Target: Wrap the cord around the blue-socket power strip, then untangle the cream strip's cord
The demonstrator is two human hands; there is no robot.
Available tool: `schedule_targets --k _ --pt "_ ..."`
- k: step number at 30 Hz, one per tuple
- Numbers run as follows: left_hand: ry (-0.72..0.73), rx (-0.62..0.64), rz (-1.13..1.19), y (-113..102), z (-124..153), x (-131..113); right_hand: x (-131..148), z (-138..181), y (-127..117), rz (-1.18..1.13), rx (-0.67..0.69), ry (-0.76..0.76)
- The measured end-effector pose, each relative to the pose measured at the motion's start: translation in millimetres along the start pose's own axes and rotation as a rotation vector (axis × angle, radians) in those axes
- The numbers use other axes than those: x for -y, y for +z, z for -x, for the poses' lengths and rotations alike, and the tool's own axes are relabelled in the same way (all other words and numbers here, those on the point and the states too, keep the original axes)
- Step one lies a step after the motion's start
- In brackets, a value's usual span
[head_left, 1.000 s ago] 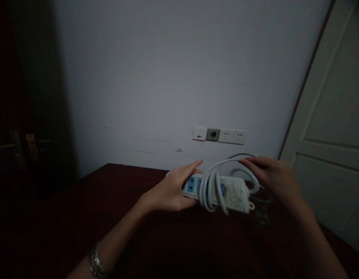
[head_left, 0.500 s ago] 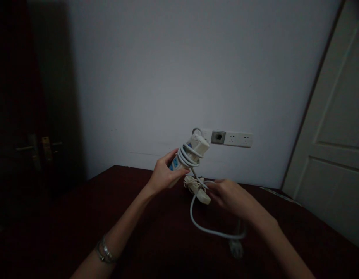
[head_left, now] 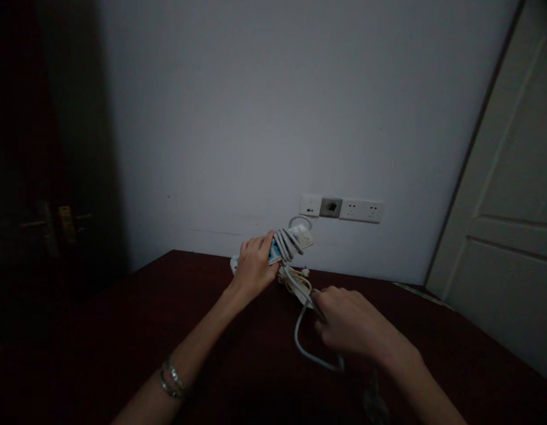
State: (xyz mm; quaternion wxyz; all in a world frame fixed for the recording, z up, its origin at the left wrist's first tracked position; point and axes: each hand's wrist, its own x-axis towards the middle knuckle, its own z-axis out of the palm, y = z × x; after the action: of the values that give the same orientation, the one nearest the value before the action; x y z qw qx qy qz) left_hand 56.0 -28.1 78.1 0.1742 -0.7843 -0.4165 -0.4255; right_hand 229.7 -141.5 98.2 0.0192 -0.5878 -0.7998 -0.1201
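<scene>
My left hand (head_left: 254, 265) is wrapped round a white power strip (head_left: 302, 236) with blue sockets, held up over the dark red table. Several turns of its grey-white cord (head_left: 289, 244) circle the strip's far end, and a small loop stands out beyond it. Lower right, my right hand (head_left: 350, 319) is closed on the cord's free length, which runs taut from the strip and then sags in a loop. The cord's plug (head_left: 374, 404) is a dim blur below my right wrist. Behind the cord, a second bundled cream cord (head_left: 295, 280) lies on the table.
The dark red tabletop (head_left: 189, 330) reaches back to a pale wall (head_left: 238, 118) with a row of wall sockets (head_left: 360, 211). A white panelled door (head_left: 498, 236) stands at right. In the dark at left are door handles (head_left: 66, 223).
My left hand has lowered and turned the power strip to lie flatter. My right hand has moved slightly down, still gripping the cord, and the hanging loop and plug have shifted.
</scene>
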Motion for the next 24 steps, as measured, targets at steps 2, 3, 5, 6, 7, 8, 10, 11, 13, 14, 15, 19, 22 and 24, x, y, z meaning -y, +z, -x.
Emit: schedule_targets --k 2,3,5,6,7,8,10,11,13,14,15,19,22,24 --pt "-0.041 -0.048 -0.086 -3 -2 8 3 6 -5 0.007 0.026 0.004" --pt "-0.059 -0.063 -0.126 -5 -3 13 5 9 -7 0.009 0.024 0.002" --pt "-0.088 -0.061 -0.195 -7 -5 23 8 15 -11 0.006 -0.001 -0.009" --pt "-0.094 -0.046 -0.219 -7 -6 27 9 18 -13 0.008 -0.028 -0.016" --pt "-0.091 -0.025 -0.237 -7 -6 30 10 20 -15 0.016 -0.059 -0.027" --pt "-0.080 0.001 -0.250 -7 -6 31 11 22 -17 0.031 -0.090 -0.039" --pt "-0.030 0.065 -0.269 -5 -4 30 9 26 -20 0.077 -0.162 -0.066" --pt "0.006 0.098 -0.270 -3 -3 27 7 27 -22 0.102 -0.207 -0.077" --pt "0.087 0.163 -0.246 1 0 20 -1 30 -27 0.141 -0.312 -0.094" --pt "0.131 0.193 -0.224 2 2 14 -7 32 -29 0.149 -0.370 -0.098" --pt "0.182 0.223 -0.196 4 5 9 -13 33 -30 0.149 -0.432 -0.097" --pt "0.452 0.370 -0.055 6 15 -18 -45 37 -32 0.101 -0.677 -0.070" --pt "0.625 0.452 0.061 3 21 -37 -72 35 -27 0.067 -0.784 -0.030" --pt "0.689 0.481 0.124 -3 23 -48 -89 32 -22 0.015 -0.808 0.015"
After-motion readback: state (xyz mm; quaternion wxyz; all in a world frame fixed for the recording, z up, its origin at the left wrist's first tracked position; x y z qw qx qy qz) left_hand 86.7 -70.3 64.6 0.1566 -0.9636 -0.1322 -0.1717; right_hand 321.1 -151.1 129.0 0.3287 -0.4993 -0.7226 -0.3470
